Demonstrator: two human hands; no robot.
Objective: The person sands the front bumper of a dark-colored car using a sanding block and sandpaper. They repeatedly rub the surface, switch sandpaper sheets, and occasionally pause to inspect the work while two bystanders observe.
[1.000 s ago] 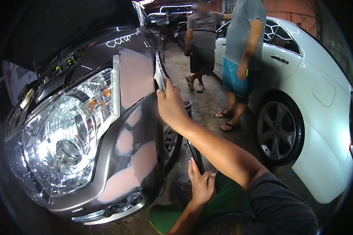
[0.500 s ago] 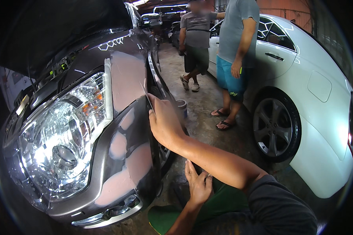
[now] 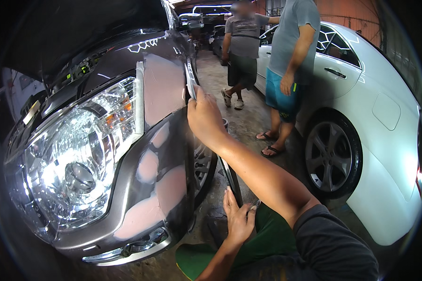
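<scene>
My right hand is closed on a thin flat spreader, held at the wheel-side edge of a dark grey car's fender. Beside it, smooth pink filler covers the fender. Several smaller pink patches lie on the bumper. Lower down, near my green-clothed leg, my left hand grips a dark flat board with a pale edge, standing tilted. A small shiny bit shows by its thumb, too small to name. My right forearm crosses in front of part of the board.
The lit headlight has pale tape along its fender side. The hood is raised. A white car stands at the right. Two people stand beside it, beyond my right arm. A front wheel sits behind the bumper.
My right hand has moved up and slightly right along the fender edge with the spreader. More of the board in my left hand now shows. The whole view has shifted a little.
</scene>
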